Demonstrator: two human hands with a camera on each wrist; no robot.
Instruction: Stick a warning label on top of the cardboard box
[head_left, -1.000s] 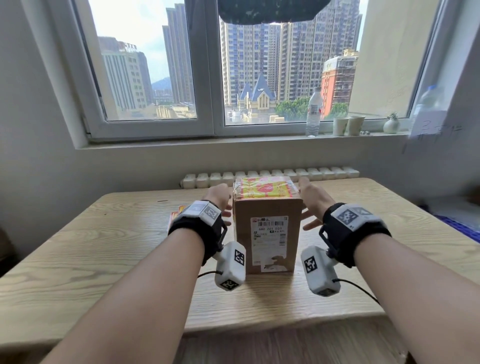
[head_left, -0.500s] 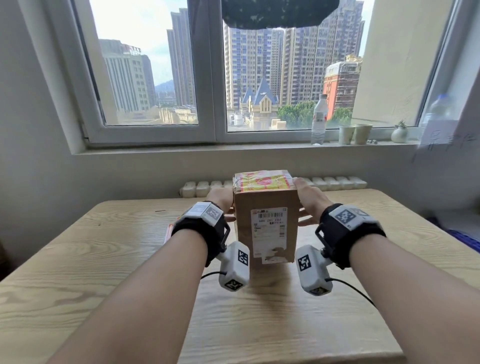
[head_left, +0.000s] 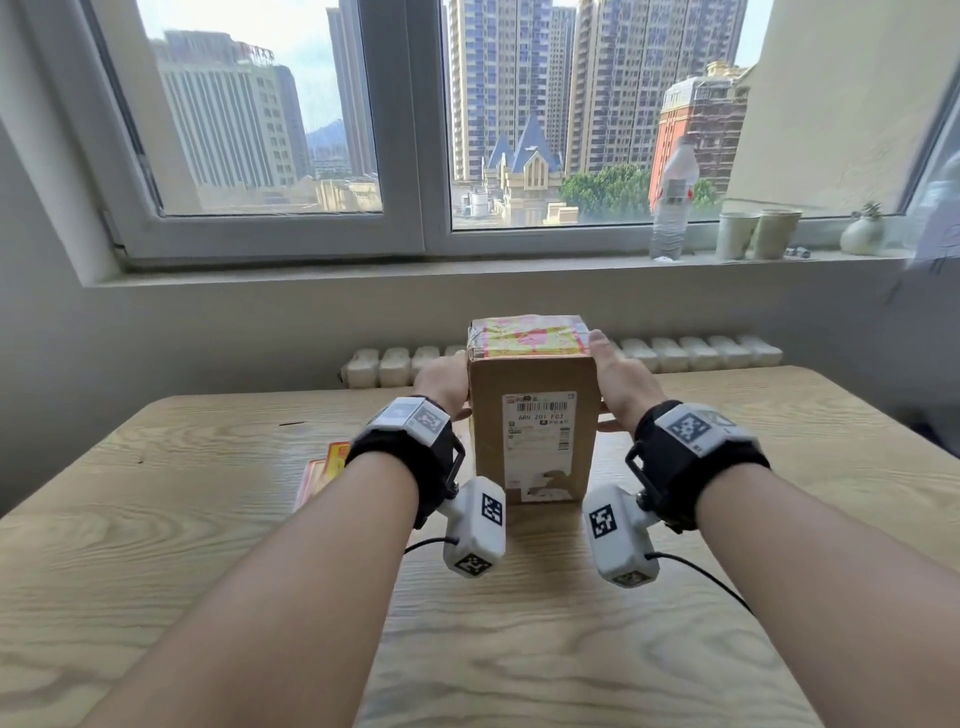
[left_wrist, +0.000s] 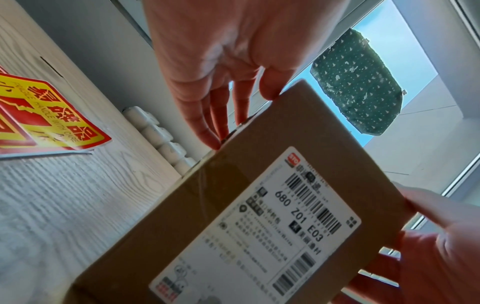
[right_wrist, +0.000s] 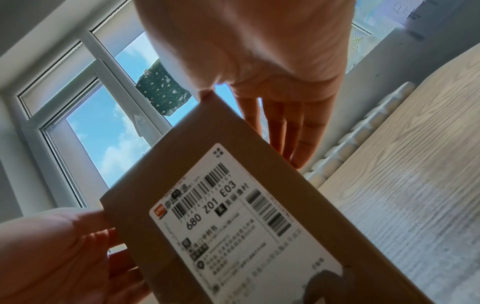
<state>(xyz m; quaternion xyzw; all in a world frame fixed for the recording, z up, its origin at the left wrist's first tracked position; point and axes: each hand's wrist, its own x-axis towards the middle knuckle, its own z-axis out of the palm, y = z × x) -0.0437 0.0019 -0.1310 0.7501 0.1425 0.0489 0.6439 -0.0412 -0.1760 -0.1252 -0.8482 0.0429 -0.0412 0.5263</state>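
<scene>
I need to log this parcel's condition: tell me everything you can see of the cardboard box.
The cardboard box is brown, taller than wide and upright over the wooden table. A white shipping label with barcodes, torn at its bottom, covers its near face; a yellow-and-red warning label lies on top under clear tape. The left hand and right hand press its sides with straight fingers.
</scene>
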